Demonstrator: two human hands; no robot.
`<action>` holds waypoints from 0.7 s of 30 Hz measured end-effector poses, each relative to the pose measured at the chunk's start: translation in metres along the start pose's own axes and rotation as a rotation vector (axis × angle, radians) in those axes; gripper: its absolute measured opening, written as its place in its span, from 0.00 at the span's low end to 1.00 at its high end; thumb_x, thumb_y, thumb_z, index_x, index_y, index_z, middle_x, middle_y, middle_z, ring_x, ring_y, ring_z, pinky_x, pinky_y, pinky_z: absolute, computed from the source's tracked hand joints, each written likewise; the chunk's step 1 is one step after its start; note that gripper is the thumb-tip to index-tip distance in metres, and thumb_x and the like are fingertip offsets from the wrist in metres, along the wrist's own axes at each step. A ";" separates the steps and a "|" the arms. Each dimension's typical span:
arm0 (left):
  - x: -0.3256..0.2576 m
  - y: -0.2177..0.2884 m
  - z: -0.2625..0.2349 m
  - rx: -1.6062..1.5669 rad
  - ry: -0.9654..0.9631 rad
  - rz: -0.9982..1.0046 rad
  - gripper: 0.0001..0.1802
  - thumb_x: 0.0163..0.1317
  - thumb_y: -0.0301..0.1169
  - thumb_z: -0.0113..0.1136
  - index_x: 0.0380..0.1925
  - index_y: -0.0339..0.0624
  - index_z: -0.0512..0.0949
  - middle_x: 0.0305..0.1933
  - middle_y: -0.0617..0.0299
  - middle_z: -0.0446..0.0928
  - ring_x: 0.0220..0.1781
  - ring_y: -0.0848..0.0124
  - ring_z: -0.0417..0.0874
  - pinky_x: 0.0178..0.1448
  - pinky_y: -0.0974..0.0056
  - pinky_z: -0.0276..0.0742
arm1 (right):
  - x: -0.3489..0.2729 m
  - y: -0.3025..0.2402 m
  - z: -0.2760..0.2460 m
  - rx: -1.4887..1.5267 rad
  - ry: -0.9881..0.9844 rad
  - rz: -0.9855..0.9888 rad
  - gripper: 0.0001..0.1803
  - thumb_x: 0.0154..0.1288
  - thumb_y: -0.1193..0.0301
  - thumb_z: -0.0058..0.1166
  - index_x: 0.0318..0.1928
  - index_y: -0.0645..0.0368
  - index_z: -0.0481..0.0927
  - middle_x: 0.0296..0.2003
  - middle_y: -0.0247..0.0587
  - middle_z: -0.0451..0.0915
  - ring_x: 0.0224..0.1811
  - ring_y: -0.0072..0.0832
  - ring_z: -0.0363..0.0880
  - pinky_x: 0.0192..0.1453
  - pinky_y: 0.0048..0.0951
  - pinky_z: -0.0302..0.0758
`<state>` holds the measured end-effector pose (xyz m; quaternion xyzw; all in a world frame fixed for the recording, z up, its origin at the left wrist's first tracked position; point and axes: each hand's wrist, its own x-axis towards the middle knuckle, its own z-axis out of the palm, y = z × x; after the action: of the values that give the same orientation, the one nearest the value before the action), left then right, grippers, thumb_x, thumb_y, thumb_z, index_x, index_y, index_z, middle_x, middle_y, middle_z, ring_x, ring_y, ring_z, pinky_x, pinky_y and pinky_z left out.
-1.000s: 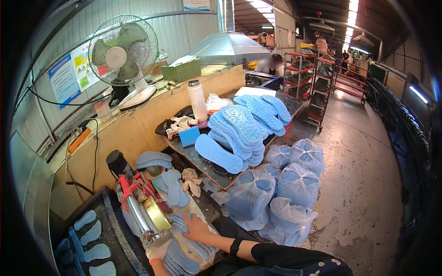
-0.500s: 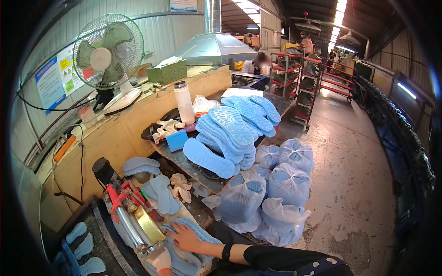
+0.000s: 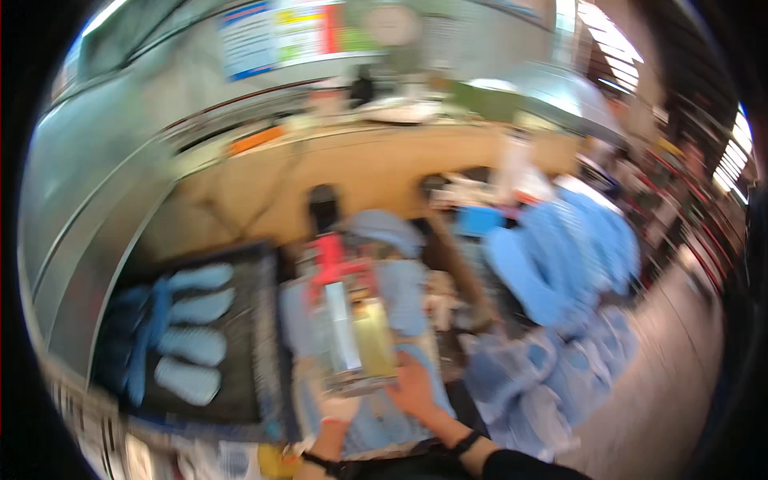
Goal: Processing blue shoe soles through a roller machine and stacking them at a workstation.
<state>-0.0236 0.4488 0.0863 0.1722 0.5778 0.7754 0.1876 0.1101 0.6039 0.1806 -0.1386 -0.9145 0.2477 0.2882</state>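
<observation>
The whole picture is smeared by motion. In the lower middle stands a hand press with a red frame (image 3: pixel 330 260), a bright metal bar and a brass-coloured block (image 3: pixel 374 340). My left hand (image 3: pixel 340 406), in a pale glove, is at the near end of the press; its fingers are hidden or blurred. Beside the brass block, over blue foam sheeting (image 3: pixel 382 428), is my right hand (image 3: pixel 414 388), bare, with blurred fingers. Grey-blue sole pieces (image 3: pixel 400 296) lie to the right of the press, and more (image 3: pixel 384 230) lie behind it.
At left, a dark conveyor (image 3: pixel 240 376) carries a blue sprue (image 3: pixel 160 316) with several sole-shaped pieces (image 3: pixel 192 344). Blue insoles (image 3: pixel 552 248) are piled at right, above bagged insoles (image 3: pixel 528 376). A yellow-brown ledge (image 3: pixel 384 164) runs behind.
My view has swung left, bringing the conveyor of sole pieces fully into sight and shifting the press toward the middle. My right hand, earlier spread flat on the blue sheeting, is now by the brass block.
</observation>
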 end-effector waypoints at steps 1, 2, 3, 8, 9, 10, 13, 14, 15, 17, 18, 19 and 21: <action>-0.005 0.000 0.014 -0.001 0.095 0.019 0.27 0.66 0.58 0.44 0.49 0.51 0.78 0.46 0.60 0.78 0.51 0.58 0.75 0.62 0.42 0.67 | -0.004 0.009 -0.006 -0.015 -0.034 0.098 0.34 0.51 0.66 0.62 0.60 0.63 0.71 0.61 0.58 0.70 0.64 0.53 0.67 0.66 0.49 0.65; -0.004 0.008 0.030 0.585 0.126 0.292 0.27 0.62 0.54 0.48 0.51 0.48 0.77 0.49 0.54 0.76 0.52 0.54 0.73 0.62 0.42 0.65 | -0.007 0.013 -0.011 -0.068 -0.066 0.081 0.34 0.51 0.66 0.62 0.60 0.63 0.71 0.62 0.58 0.69 0.64 0.54 0.67 0.66 0.50 0.64; 0.005 0.027 0.042 1.188 0.121 0.503 0.28 0.58 0.49 0.53 0.53 0.44 0.76 0.52 0.48 0.73 0.53 0.50 0.72 0.62 0.43 0.63 | -0.008 0.014 -0.015 -0.135 -0.082 0.075 0.34 0.51 0.65 0.62 0.59 0.62 0.71 0.62 0.57 0.68 0.64 0.54 0.66 0.65 0.51 0.64; -0.013 0.131 0.060 1.516 0.136 0.569 0.29 0.52 0.46 0.55 0.49 0.36 0.75 0.47 0.47 0.72 0.50 0.49 0.70 0.55 0.46 0.62 | -0.004 0.012 -0.008 -0.115 -0.077 0.024 0.34 0.51 0.63 0.62 0.59 0.59 0.72 0.61 0.56 0.68 0.64 0.54 0.65 0.66 0.51 0.61; -0.013 0.133 0.057 1.512 0.157 0.603 0.29 0.52 0.45 0.56 0.48 0.35 0.75 0.46 0.47 0.71 0.49 0.51 0.69 0.53 0.47 0.62 | -0.005 0.014 -0.005 -0.118 -0.118 0.026 0.34 0.51 0.62 0.62 0.59 0.58 0.72 0.61 0.55 0.68 0.65 0.53 0.64 0.66 0.51 0.60; -0.011 0.129 0.055 1.495 0.142 0.569 0.28 0.52 0.46 0.56 0.48 0.36 0.75 0.45 0.49 0.71 0.48 0.51 0.69 0.53 0.47 0.62 | -0.007 0.016 -0.004 -0.132 -0.122 0.035 0.34 0.51 0.62 0.62 0.59 0.58 0.72 0.61 0.55 0.68 0.65 0.53 0.64 0.66 0.51 0.60; -0.007 0.125 0.053 1.494 0.117 0.519 0.27 0.51 0.45 0.56 0.47 0.37 0.76 0.43 0.50 0.70 0.47 0.52 0.69 0.53 0.47 0.62 | -0.002 0.009 -0.005 -0.139 -0.157 0.068 0.34 0.51 0.62 0.62 0.59 0.58 0.72 0.62 0.55 0.68 0.66 0.53 0.63 0.67 0.50 0.60; -0.008 0.123 0.053 1.482 0.126 0.542 0.27 0.51 0.45 0.56 0.46 0.38 0.77 0.42 0.50 0.70 0.46 0.52 0.69 0.53 0.47 0.62 | -0.002 0.009 -0.006 -0.122 -0.138 0.068 0.34 0.51 0.62 0.62 0.59 0.58 0.72 0.62 0.54 0.68 0.66 0.52 0.63 0.66 0.50 0.60; -0.007 0.122 0.055 1.478 0.115 0.542 0.27 0.51 0.45 0.56 0.46 0.38 0.77 0.42 0.50 0.70 0.46 0.52 0.69 0.53 0.47 0.62 | -0.002 0.010 -0.006 -0.104 -0.118 0.066 0.33 0.51 0.62 0.62 0.59 0.58 0.72 0.62 0.54 0.68 0.66 0.52 0.63 0.66 0.50 0.60; -0.007 0.120 0.057 1.516 0.141 0.428 0.26 0.53 0.50 0.56 0.45 0.45 0.78 0.48 0.57 0.75 0.50 0.57 0.68 0.56 0.54 0.58 | -0.004 0.013 -0.006 -0.118 -0.116 0.057 0.33 0.51 0.62 0.62 0.59 0.57 0.72 0.62 0.54 0.68 0.66 0.52 0.63 0.66 0.50 0.60; -0.006 0.118 0.058 1.514 0.139 0.426 0.26 0.53 0.50 0.56 0.45 0.45 0.78 0.48 0.57 0.75 0.50 0.57 0.68 0.56 0.54 0.58 | -0.004 0.014 -0.006 -0.127 -0.114 0.037 0.33 0.51 0.62 0.62 0.59 0.57 0.72 0.62 0.53 0.68 0.66 0.52 0.62 0.66 0.50 0.60; -0.006 0.117 0.057 1.501 0.144 0.427 0.26 0.53 0.50 0.56 0.46 0.45 0.78 0.48 0.57 0.75 0.51 0.57 0.68 0.57 0.54 0.57 | -0.004 0.014 -0.007 -0.127 -0.116 0.037 0.33 0.51 0.62 0.62 0.59 0.57 0.72 0.62 0.53 0.68 0.66 0.52 0.62 0.66 0.50 0.60; -0.006 0.123 0.061 1.484 0.141 0.429 0.26 0.54 0.50 0.56 0.47 0.45 0.77 0.48 0.57 0.75 0.51 0.57 0.68 0.57 0.54 0.57 | -0.005 0.014 -0.008 -0.133 -0.128 0.047 0.33 0.51 0.62 0.62 0.59 0.57 0.73 0.62 0.53 0.68 0.67 0.52 0.62 0.66 0.50 0.60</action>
<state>-0.0002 0.4642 0.2202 0.3113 0.9106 0.2137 -0.1683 0.1204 0.6169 0.1769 -0.1629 -0.9421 0.2014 0.2132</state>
